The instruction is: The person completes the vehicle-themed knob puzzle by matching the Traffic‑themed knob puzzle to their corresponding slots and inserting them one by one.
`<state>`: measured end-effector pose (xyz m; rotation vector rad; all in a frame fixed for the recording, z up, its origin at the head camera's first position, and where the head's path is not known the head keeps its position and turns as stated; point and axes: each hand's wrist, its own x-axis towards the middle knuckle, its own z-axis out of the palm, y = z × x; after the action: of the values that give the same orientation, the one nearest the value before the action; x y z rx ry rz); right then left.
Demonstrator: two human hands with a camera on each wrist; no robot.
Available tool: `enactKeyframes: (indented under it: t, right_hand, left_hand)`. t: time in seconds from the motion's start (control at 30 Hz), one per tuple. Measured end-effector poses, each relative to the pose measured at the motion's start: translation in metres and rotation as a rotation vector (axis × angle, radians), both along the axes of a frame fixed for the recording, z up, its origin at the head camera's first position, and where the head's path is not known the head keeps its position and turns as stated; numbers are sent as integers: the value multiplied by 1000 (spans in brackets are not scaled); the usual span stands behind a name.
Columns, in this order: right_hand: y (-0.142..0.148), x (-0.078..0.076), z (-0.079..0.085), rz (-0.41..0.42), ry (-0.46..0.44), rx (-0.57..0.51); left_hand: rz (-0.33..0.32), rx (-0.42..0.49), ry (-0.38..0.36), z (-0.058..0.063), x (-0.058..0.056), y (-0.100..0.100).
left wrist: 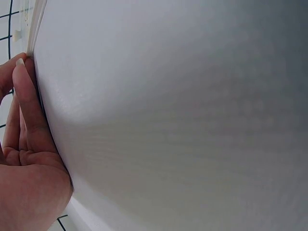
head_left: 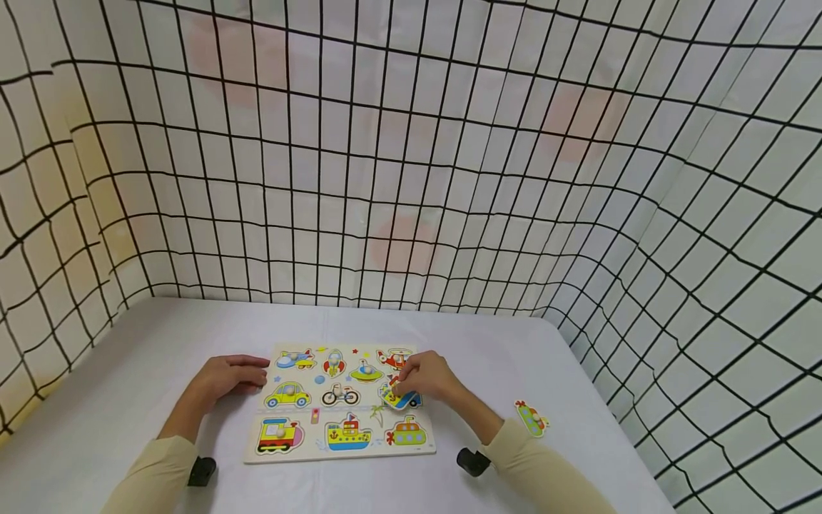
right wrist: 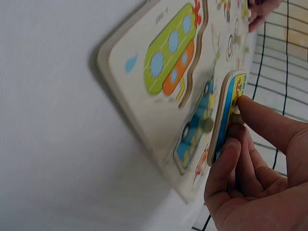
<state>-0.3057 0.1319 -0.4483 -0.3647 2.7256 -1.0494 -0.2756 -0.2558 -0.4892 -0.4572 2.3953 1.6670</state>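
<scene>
My right hand point(head_left: 429, 376) pinches a ship puzzle piece point(head_left: 399, 400) between thumb and fingers, above the right side of the wooden puzzle board point(head_left: 250, 448). In the right wrist view the ship piece point(right wrist: 224, 115) is tilted, and the fingers point(right wrist: 269, 120) hold it by its knob side. Behind it sits a blue vehicle piece point(right wrist: 195, 127) with a knob. The printed ship place point(head_left: 347, 435) shows in the board's bottom row. At the board's left edge my left hand point(head_left: 226, 376) rests on the table, fingers fairly straight, fingertips close to or touching the board.
A green submarine piece point(head_left: 531, 419) lies on the white table to the right of the board. On the board are several knobbed pieces, among them a train point(head_left: 279, 434), a car point(head_left: 287, 395) and a bicycle point(head_left: 340, 395). A black grid-patterned backdrop point(head_left: 359, 178) stands around the table.
</scene>
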Motion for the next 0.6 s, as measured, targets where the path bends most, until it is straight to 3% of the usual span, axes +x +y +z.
enactKeyframes:
  t: [0.37, 0.6]
  right_hand:
    - [-33, 19, -6, 119, -25, 11]
    - [-44, 26, -12, 124, -47, -4]
  left_hand:
    - [1, -4, 8, -3, -2, -1]
    - [3, 2, 9, -2, -1, 0]
